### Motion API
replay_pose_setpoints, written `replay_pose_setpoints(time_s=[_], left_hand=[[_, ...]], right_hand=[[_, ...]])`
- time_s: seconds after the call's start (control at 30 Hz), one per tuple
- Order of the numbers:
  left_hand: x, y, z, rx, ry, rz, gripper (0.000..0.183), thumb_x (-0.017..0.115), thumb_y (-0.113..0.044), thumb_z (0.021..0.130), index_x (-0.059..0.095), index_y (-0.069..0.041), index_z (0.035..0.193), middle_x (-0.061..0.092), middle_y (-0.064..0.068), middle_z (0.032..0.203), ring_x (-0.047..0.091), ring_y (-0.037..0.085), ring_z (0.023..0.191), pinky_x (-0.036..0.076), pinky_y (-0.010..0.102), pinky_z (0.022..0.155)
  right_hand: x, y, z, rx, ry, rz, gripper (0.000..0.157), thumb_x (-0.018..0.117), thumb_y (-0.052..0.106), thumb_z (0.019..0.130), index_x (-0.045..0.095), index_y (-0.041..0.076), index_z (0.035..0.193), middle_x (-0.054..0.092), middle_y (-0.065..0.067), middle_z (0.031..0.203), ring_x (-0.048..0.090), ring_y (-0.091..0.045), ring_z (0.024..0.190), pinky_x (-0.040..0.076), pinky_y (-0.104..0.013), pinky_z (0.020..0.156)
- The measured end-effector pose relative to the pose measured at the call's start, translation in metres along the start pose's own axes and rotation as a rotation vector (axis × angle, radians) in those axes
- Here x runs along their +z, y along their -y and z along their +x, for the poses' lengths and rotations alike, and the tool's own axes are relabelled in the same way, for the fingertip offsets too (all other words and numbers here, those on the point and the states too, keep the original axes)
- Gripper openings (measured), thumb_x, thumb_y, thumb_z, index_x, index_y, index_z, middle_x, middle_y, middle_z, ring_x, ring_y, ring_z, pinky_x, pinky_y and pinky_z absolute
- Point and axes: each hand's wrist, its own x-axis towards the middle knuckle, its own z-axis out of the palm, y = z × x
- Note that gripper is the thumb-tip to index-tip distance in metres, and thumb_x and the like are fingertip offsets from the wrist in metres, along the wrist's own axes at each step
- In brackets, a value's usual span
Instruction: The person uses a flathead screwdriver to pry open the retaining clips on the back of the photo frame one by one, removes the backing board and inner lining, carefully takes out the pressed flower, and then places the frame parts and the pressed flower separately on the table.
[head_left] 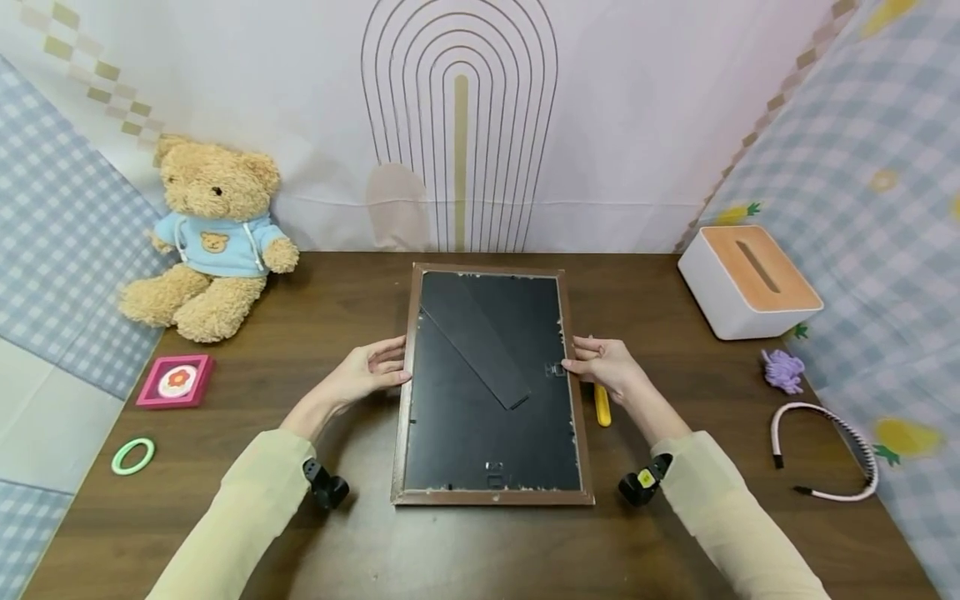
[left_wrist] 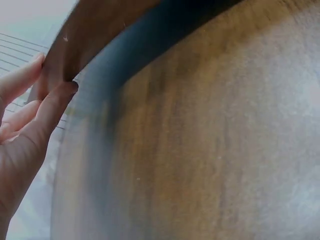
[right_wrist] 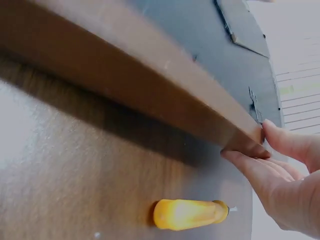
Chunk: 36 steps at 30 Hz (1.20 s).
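A picture frame (head_left: pixel 492 497) with a brown border lies back side up between the two hands, showing its black backing board (head_left: pixel 480 450) and a slanted stand leg (head_left: pixel 487 346). My left hand (head_left: pixel 372 367) grips the left side rail, thumb on one face and fingers at the other. On the opposite rail, my right hand (head_left: pixel 606 367) pinches the edge beside a small metal hanger (head_left: pixel 555 370). In the right wrist view, a shadow gap shows under the frame's side (right_wrist: pixel 150 85). Below the right hand lies a yellow-handled tool (right_wrist: pixel 187 214) with a thin metal shaft.
On the left sit a teddy bear (head_left: pixel 217 225), a pink framed box (head_left: pixel 175 382) and a green ring (head_left: pixel 132 457). To the right are a tissue box (head_left: pixel 750 283), a purple tangled item (head_left: pixel 782 371) and a headband (head_left: pixel 832 493). A patterned cloth (head_left: pixel 637 125) hangs behind the table.
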Motion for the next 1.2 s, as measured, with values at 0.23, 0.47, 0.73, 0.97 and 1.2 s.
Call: replay_pose_setpoints(time_s=[0.23,0.47,0.73,0.97,1.2], left_hand=[[0.002,0.002,0.006,-0.017,-0.045,0.052,0.068,0.057,0.005,0.088,0.019,0.010,0.143,0.027,0.031,0.146,0.032,0.041,0.134,0.046,0.019,0.095],[0.002,0.003,0.015,-0.040,-0.040,0.112,0.065,0.054,0.005,0.089,0.017,0.015,0.141,0.018,0.031,0.149,0.026,0.042,0.136,0.030,0.040,0.108],[0.005,0.006,0.018,-0.018,-0.059,0.175,0.063,0.055,0.005,0.089,0.019,0.017,0.139,0.019,0.032,0.147,0.028,0.043,0.134,0.029,0.043,0.108],[0.006,0.006,0.019,-0.040,-0.054,0.206,0.069,0.060,0.001,0.087,0.020,0.012,0.142,0.019,0.029,0.149,0.029,0.040,0.135,0.030,0.042,0.109],[0.006,0.003,0.018,-0.051,-0.036,0.270,0.072,0.061,-0.002,0.088,0.017,0.010,0.144,0.017,0.027,0.151,0.027,0.039,0.137,0.029,0.043,0.110]], right_hand=[[0.006,0.006,0.007,-0.021,-0.073,-0.091,0.060,0.059,0.003,0.089,0.031,-0.004,0.142,0.032,-0.027,0.143,0.039,-0.032,0.130,0.047,-0.032,0.096],[0.012,0.006,0.016,0.025,-0.130,-0.172,0.057,0.059,0.007,0.090,0.035,-0.002,0.141,0.036,-0.024,0.143,0.037,-0.033,0.133,0.034,-0.045,0.109],[0.018,0.005,0.018,0.039,-0.200,-0.286,0.053,0.060,0.009,0.089,0.042,0.002,0.138,0.043,-0.022,0.140,0.042,-0.034,0.131,0.034,-0.048,0.109],[0.015,0.007,0.024,0.012,-0.210,-0.376,0.052,0.061,0.009,0.090,0.043,0.001,0.137,0.045,-0.022,0.138,0.043,-0.035,0.129,0.040,-0.046,0.105],[0.004,0.001,0.022,-0.052,-0.174,-0.403,0.052,0.061,0.014,0.090,0.044,-0.002,0.136,0.049,-0.023,0.134,0.049,-0.035,0.124,0.046,-0.043,0.100]])
